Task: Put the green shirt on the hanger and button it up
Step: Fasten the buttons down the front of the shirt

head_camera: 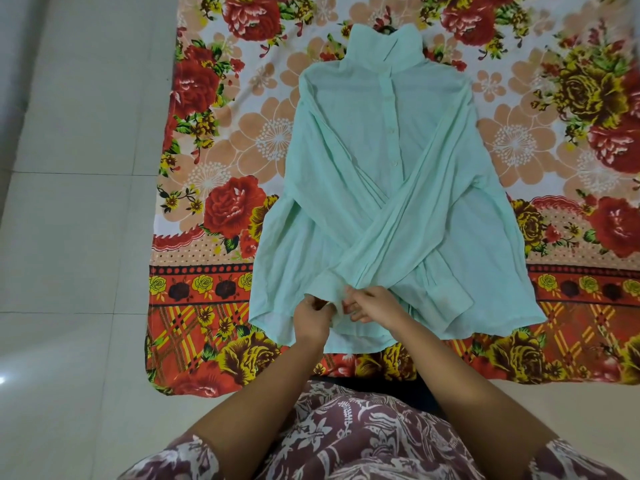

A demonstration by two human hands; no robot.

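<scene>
Green shirt [346, 161]: lay front-up on the sheet, collar [384, 50] at the far end and hem nearest the person, sleeves [415, 188] crossed over the front.
Hanger [388, 29]: only a dark bit of hook showed above the collar; the rest was hidden by the shirt.
Buttons [392, 130]: a row ran down the placket as far as the crossed sleeves.
Left hand [313, 315]: at the lower front just above the hem, fingers curled, pinching the cloth edge.
Right hand [372, 304]: just beside the left, fingers curled on the same strip of cloth.
Sheet [221, 133]: floral, red and orange, spread on pale tiles [69, 168].
</scene>
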